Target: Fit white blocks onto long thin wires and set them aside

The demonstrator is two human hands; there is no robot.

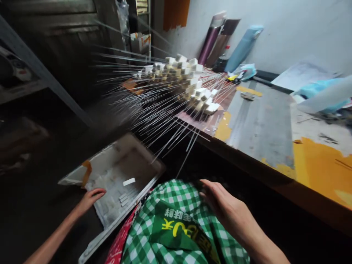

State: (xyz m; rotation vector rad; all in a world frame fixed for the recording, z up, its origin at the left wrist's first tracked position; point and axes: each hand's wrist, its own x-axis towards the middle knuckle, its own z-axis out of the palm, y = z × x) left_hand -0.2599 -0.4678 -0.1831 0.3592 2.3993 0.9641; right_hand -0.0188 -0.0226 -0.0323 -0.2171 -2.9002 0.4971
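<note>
My left hand (92, 197) is over the left edge of a shallow tray (148, 185), its fingers slightly apart and nothing visible in them. Inside the tray lie a small white block (129, 181) and several short white strips (123, 200). My right hand (221, 201) is in front of the green checked apron (143, 234), fingers curled together; whatever they hold, if anything, is dark and unclear. Beyond both hands, many thin rods (156, 121) fan out from a pile of white-ended blocks (189, 77) on the table.
The table (255, 121) has orange-yellow patches and its front edge runs diagonally to the right. Rolls (210, 38) and a light-blue roll (243, 47) lean on the wall. Rod ends jut past the table edge toward the tray. A metal post (46, 69) stands at left.
</note>
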